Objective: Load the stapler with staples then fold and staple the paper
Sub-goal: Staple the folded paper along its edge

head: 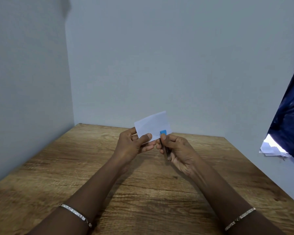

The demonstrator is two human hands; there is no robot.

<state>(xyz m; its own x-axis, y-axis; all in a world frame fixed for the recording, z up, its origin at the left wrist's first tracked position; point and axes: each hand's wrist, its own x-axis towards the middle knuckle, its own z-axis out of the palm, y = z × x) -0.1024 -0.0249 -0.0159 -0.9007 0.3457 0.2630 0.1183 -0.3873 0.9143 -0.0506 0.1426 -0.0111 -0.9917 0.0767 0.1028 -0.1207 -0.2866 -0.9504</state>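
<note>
No writing or brand can be read on anything here; the paper (152, 127) shows a blank white face. It is a small folded rectangle, held up in the air above the far half of the wooden worktop (58, 175), tilted with its right corner higher. The left hand (131, 145) grips its lower left corner, thumb pressed flat on the front and fingers (134, 131) curled behind, clamped on the sheet. The right hand (176, 150) meets the paper's lower right edge and is closed around the stapler (163, 133), whose blue plastic tip sits against the sheet while a dark metal body runs down through the fist. Both forearms reach forward from the near edge of the worktop, each with a thin glittering bracelet (75, 213) at the arm. The worktop is brown wood grain with dark streaks. Right of the worktop hangs dark blue shiny fabric (288, 116), with loose white sheets (271, 149) below it.
</note>
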